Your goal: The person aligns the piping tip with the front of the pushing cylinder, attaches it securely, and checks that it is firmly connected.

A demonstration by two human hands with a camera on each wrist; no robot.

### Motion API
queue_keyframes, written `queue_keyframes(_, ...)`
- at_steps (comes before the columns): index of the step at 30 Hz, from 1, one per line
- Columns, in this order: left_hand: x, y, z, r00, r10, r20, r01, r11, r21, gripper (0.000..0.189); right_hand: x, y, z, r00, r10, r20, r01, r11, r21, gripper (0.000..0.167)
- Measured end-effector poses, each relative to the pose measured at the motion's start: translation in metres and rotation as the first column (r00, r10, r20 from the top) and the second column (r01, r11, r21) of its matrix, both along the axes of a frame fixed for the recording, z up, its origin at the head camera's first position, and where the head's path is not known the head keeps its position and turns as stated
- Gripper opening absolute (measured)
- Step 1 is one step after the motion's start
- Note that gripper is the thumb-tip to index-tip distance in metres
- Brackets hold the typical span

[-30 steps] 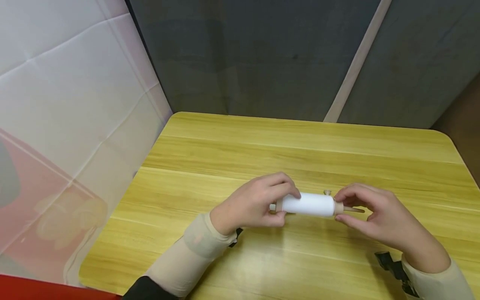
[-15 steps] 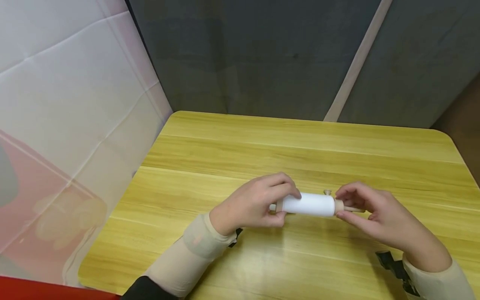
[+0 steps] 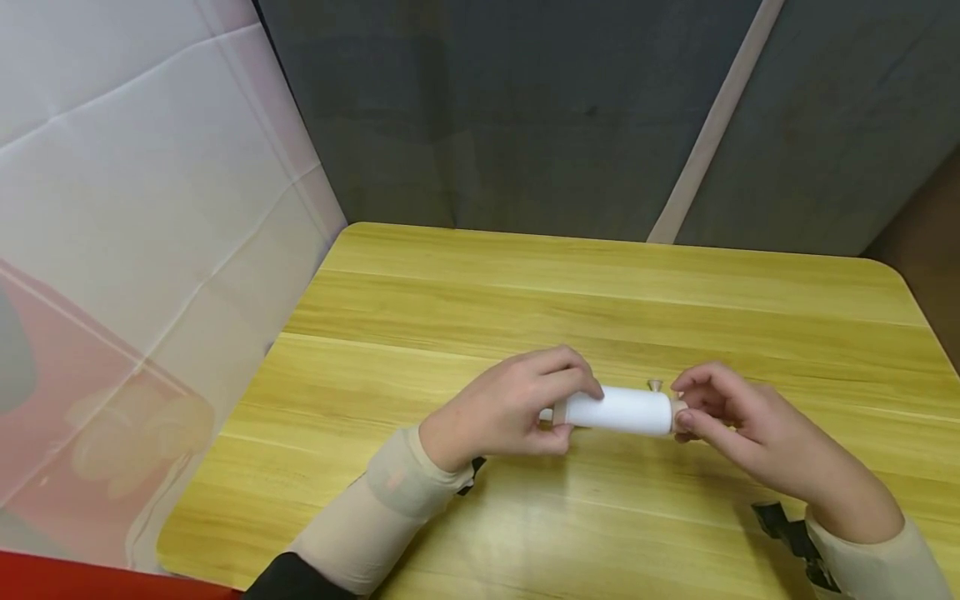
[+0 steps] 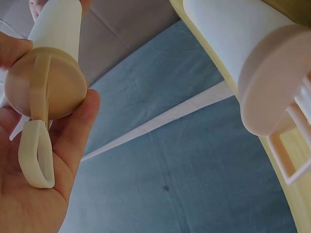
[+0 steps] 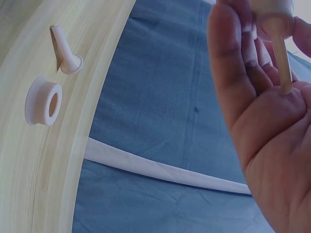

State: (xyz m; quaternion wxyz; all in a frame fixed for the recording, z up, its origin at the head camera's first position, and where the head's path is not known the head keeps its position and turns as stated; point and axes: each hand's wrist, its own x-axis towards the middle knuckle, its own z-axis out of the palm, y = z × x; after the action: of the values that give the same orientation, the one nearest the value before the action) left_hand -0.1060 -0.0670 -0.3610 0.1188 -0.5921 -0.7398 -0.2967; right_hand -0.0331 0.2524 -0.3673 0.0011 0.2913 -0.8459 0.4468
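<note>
Head view: we hold the white tube (image 3: pixel 618 411) level, just above the table (image 3: pixel 600 283), between both hands.

Left hand (image 3: pixel 510 408) curls round its capped end; right hand (image 3: pixel 738 417) pinches the nozzle end, tip against the palm. We judge fitting underway; next needs a steady twist. A small nozzle (image 5: pixel 63 51) and ring (image 5: pixel 44 100) lie beyond our grip.

A yellow wooden table (image 3: pixel 600 283) fills the lower middle of the head view. A small tan nozzle (image 5: pixel 62 51) and a white ring (image 5: pixel 43 100) are laid on it.
</note>
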Motion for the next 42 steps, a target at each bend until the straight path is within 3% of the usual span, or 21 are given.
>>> queue_keyframes(4, -0.001, 0.0, -0.001, 1.0, -0.004, 0.001, 0.004, 1.0, 0.006, 0.035, 0.0, -0.002, 0.0, 0.991, -0.06, -0.122, 0.064, 0.998, 0.026, 0.043)
queue_keyframes(7, -0.001, 0.0, -0.001, 1.0, -0.006, 0.007, 0.006, 1.0, 0.009, 0.035, -0.002, -0.002, -0.003, 0.976, -0.059, -0.208, 0.057, 0.998, -0.017, 0.052)
queue_keyframes(12, -0.002, -0.001, -0.002, 1.0, 0.001, 0.022, -0.002, 1.0, 0.023, 0.035, -0.007, -0.002, -0.009, 0.943, -0.007, -0.332, -0.032, 0.993, -0.112, 0.027)
queue_keyframes(17, -0.003, -0.001, -0.002, 1.0, -0.004, 0.02, 0.003, 1.0, 0.025, 0.035, -0.009, -0.004, -0.009, 0.921, -0.017, -0.39, -0.033, 0.992, -0.122, 0.038)
queue_keyframes(24, -0.003, 0.0, -0.001, 1.0, -0.006, 0.017, 0.006, 1.0, 0.02, 0.035, -0.008, -0.002, -0.009, 0.922, -0.012, -0.387, -0.036, 0.993, -0.117, 0.035)
queue_keyframes(28, -0.002, 0.0, -0.002, 1.0, -0.008, 0.015, 0.008, 1.0, 0.014, 0.035, -0.006, 0.001, -0.007, 0.944, -0.012, -0.33, -0.018, 0.996, -0.087, 0.025)
queue_keyframes(34, -0.002, 0.001, -0.002, 1.0, -0.01, 0.011, 0.01, 1.0, 0.007, 0.034, -0.003, 0.001, -0.002, 0.967, -0.008, -0.255, 0.003, 1.0, -0.018, 0.061)
queue_keyframes(42, -0.003, 0.002, -0.002, 1.0, -0.014, 0.011, 0.014, 1.0, 0.004, 0.033, -0.004, 0.001, -0.002, 0.978, 0.011, -0.209, -0.013, 1.0, -0.007, 0.059)
